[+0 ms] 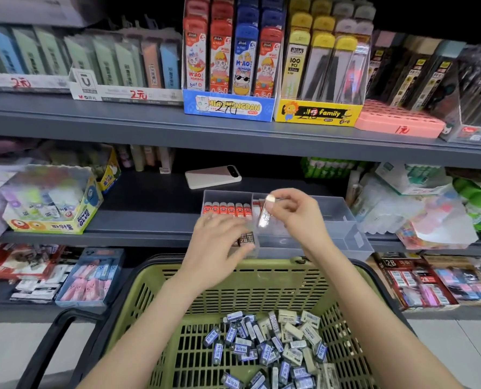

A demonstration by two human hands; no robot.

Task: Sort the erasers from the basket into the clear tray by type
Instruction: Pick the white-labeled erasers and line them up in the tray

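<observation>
A: So, where is the slim white rectangular eraser (pixel 265 214) in its glossy wrapper?
B: Pinched upright between the thumb and fingertips of the right hand (pixel 295 211), hanging below them over the clear plastic compartment tray (pixel 346 228).
A: Any markings?
B: "2B" in dark print.
A: And the left hand (pixel 219 248)?
B: Blurred over the tray's front-left cell; I cannot tell its grip. The green plastic slatted basket (pixel 261 279) sits below.

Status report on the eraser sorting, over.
Right hand pinching one wrapped eraser upright over the clear tray. Left hand blurred over dark 2B erasers, grip unclear. Basket holds many loose erasers. Nothing blocking.
</observation>
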